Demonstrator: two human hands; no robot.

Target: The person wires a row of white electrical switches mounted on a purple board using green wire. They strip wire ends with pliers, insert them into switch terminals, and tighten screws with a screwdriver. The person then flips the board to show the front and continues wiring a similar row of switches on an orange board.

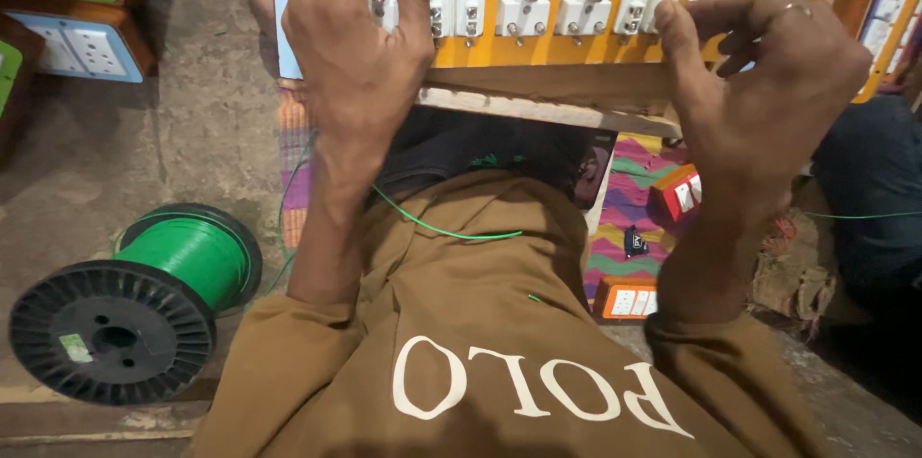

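An orange switchboard panel with a row of white sockets and switches seen from the back rests on a wooden frame over my lap. My left hand lies flat against the panel's left part, fingers spread upward. My right hand grips the panel's lower right edge, thumb on the front, a ring on one finger. A thin green wire runs across my brown shirt below the frame.
A black spool of green wire lies on the concrete floor at left. Finished switchboards sit at top left. Small orange socket boxes lie on a patterned mat at right. Another person's dark-clad leg is at far right.
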